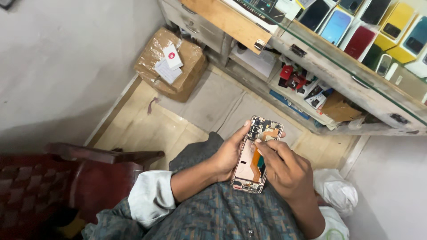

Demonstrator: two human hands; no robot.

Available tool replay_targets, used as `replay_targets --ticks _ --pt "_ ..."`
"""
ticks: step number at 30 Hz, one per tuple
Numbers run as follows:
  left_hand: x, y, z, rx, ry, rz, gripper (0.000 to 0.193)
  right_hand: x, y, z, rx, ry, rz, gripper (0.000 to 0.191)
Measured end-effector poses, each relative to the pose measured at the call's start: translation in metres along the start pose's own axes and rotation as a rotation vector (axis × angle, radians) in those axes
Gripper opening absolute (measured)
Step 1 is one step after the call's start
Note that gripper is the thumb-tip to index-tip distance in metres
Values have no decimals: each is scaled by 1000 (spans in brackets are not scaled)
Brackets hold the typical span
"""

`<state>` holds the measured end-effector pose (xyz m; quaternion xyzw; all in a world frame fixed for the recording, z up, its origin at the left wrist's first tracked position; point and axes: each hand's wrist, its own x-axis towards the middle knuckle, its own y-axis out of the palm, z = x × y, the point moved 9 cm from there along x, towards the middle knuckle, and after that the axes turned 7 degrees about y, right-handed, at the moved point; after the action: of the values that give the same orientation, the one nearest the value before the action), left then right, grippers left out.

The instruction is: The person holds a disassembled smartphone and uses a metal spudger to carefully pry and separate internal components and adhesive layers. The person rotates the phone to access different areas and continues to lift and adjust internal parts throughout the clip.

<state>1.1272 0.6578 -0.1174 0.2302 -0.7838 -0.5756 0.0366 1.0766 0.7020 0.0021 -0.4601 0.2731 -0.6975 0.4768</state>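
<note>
the left hand grips an opened phone over the lap, its back cover off, showing boards and an orange ribbon; the right hand fingers press, seemingly pinching, its middle.

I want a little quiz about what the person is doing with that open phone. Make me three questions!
1. True or false: the opened phone has its back cover off, so its inner parts show.
2. Which hand presses a fingertip on the phone's inside?
A. left hand
B. right hand
C. neither
3. Fill the gap: on the floor by the wall lies a brown ____ wrapped in tape, with paper slips on top.

Key
1. True.
2. B. The left hand cradles the phone from the side; the right hand's finger touches near the orange strip.
3. Box.
</note>
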Motion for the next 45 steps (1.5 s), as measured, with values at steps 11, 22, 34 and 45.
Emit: replay_targets --ticks 11,22,34,45 --pt "62 -14 -31 -50 -39 17 65 62 7 -39 44 97 102 39" --pt "96 -14 -90 -21 -206 109 63 109 21 -38 -169 221 -62 42" --pt "101 -27 -120 -35 -360 127 64 154 34 -22 -68 418 -19 28" --pt "97 -35 -131 -47 -395 149 69 170 45 -5 -278 307 8 49"
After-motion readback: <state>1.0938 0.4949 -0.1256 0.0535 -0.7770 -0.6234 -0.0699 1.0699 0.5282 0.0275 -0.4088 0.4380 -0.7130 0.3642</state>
